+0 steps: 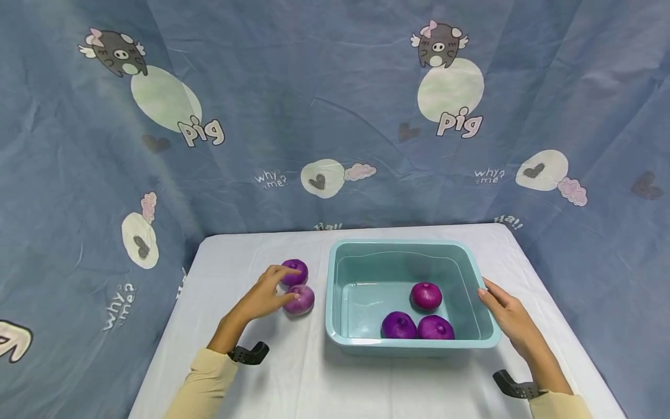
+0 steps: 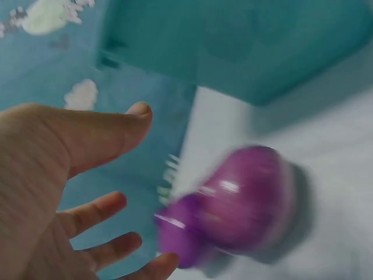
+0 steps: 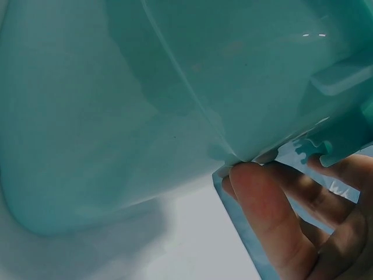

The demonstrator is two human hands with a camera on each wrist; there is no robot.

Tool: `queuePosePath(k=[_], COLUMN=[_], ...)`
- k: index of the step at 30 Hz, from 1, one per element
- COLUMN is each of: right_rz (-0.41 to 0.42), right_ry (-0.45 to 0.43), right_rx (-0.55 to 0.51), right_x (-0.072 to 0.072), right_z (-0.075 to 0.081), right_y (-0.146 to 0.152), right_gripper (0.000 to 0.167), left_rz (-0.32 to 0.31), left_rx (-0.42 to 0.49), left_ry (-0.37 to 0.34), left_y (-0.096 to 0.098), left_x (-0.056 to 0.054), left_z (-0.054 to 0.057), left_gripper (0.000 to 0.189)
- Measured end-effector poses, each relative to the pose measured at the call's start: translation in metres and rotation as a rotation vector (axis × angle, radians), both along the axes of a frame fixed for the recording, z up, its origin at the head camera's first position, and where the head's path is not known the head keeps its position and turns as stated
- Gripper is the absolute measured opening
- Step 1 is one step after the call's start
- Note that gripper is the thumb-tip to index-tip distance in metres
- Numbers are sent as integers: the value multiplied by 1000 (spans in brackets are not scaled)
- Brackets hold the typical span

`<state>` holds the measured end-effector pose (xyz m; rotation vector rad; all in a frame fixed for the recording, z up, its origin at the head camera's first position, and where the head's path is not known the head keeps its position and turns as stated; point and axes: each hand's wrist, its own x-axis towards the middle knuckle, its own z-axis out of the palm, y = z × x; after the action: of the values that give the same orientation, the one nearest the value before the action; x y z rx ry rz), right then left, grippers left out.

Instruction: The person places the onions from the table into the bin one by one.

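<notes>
Two purple onions lie side by side on the white cloth: a paler near onion (image 1: 299, 300) and a darker far onion (image 1: 296, 272). My left hand (image 1: 269, 295) is over them, its thumb and fingers spread. In the left wrist view the onions (image 2: 247, 198) are blurred, beyond the fingertips, and nothing is in the palm. On the right stands a teal plastic bin (image 1: 387, 344) with several purple onions (image 1: 426, 296) inside. My right hand (image 1: 510, 317) pinches the bin's right rim, the thumb (image 3: 262, 210) pressed on the edge and the fingers outside it.
White cloth (image 1: 293, 378) covers the table. Blue fabric (image 1: 314, 70) printed with pigs and hearts hangs behind it and along both sides. A black strap mount (image 1: 250, 353) sits on the left wrist, another mount (image 1: 515, 385) on the right.
</notes>
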<state>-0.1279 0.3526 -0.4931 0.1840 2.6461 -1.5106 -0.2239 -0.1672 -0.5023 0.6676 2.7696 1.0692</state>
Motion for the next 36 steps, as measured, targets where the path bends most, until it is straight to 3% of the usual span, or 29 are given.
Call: queuePosePath(k=[3,7,12,15,29,36], right_rz=[-7,-14,-13,-15,-20,-12], right_ry=[-7,-9,-14,-19,-13,1], right_rx=[2,6,9,9,15,17], right_x=[1,1,0,0,0,0], right_z=[0,-1,-3,-2,-1,1], right_y=[0,-1,-2,-2,-3,-2], right_gripper=[68,68,68,69,68,67], left_rz=[62,147,245,267,249,225], left_rx=[-1,-4,10,18,40,57], left_ry=[-60,-89,-105,-103,-87,-68], left_y=[-2,5,12,14,15,12], left_x=[3,6,12,14,18,22], left_z=[-21,-43,-64,-72,-77,-60], left_gripper=[55,63,69,69,67,68])
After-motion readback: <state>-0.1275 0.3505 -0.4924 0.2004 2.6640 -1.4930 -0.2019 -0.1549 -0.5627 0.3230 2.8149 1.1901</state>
